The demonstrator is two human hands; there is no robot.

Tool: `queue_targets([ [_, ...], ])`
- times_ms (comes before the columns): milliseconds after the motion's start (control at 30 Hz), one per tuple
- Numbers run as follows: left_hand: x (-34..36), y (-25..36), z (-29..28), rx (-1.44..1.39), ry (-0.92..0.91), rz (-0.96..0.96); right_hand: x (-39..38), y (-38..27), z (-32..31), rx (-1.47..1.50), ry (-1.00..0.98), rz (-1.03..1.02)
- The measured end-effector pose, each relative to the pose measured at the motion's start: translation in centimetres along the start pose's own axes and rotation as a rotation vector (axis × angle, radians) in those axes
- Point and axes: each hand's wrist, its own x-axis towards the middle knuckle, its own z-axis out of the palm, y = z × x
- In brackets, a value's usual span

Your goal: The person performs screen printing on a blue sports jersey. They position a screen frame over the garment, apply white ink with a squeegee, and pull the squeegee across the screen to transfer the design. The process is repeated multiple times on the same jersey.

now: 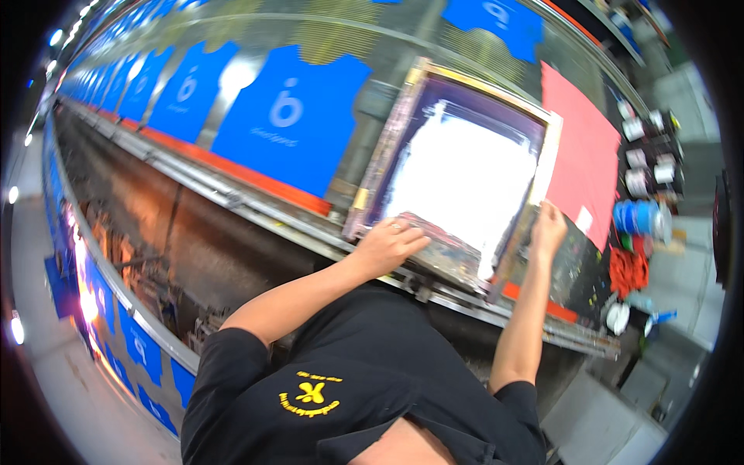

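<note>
A wooden-framed printing screen [556, 136] lies angled on the long printing table, with a broad patch of white ink [465, 170] on its purple mesh. My left hand [394, 246] has its fingers curled over the screen's near, ink-smeared rail at the left. My right hand [549, 226] grips the right side of the frame near its lower corner, fingers bent. A pink fabric piece [581, 147] lies flat beside the screen on the right. To the left, a blue shirt piece [279, 163] bears a pale printed mark.
More blue pieces [182, 97] line the table [225, 190] toward the far left and behind. Several ink containers [642, 178], a blue tub [635, 218] and red cloth [628, 271] sit at the right. Another rack [136, 329] with blue pieces runs along the lower left, past a dark gap.
</note>
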Motion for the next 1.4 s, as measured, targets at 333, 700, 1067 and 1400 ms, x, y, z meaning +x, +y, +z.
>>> queue_targets([
  [333, -7.2, -17.2, -11.8, 0.023, -0.163, -0.071, -9.9, -7.5, 19.7, -0.033, -0.065, -0.064],
  [700, -15.6, -34.3, -22.6, 0.07, -0.302, -0.045, -21.5, -15.6, 38.4, -0.105, -0.005, 0.105],
  [1067, -0.8, -44.5, -23.0, 0.118, -0.249, -0.045, -22.4, -17.6, 40.2, -0.247, -0.081, 0.16],
  [1400, 8.0, -50.1, -21.5, 0.141, -0.339, -0.047, -22.1, -17.7, 40.7, -0.263, -0.076, 0.231],
])
